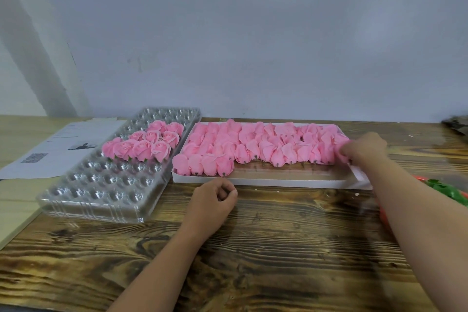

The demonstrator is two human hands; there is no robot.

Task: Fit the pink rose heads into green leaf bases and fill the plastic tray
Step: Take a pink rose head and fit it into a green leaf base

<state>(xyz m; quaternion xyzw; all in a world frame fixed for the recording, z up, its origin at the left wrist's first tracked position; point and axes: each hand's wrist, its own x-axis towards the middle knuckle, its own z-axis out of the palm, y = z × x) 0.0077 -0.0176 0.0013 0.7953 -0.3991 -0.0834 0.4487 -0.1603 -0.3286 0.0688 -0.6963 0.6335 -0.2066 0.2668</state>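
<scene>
Pink rose heads (253,144) lie packed in the flat white cardboard box (253,182), and the right hand (364,145) is pinching one at the box's far right end — looks like the pick-up step. Left hand (215,200) rests loosely curled on the wooden table (278,248), holding nothing. Next it needs a green leaf base (448,190) from the right edge, then a free cup in the clear plastic tray (106,195) — near rows open.
</scene>
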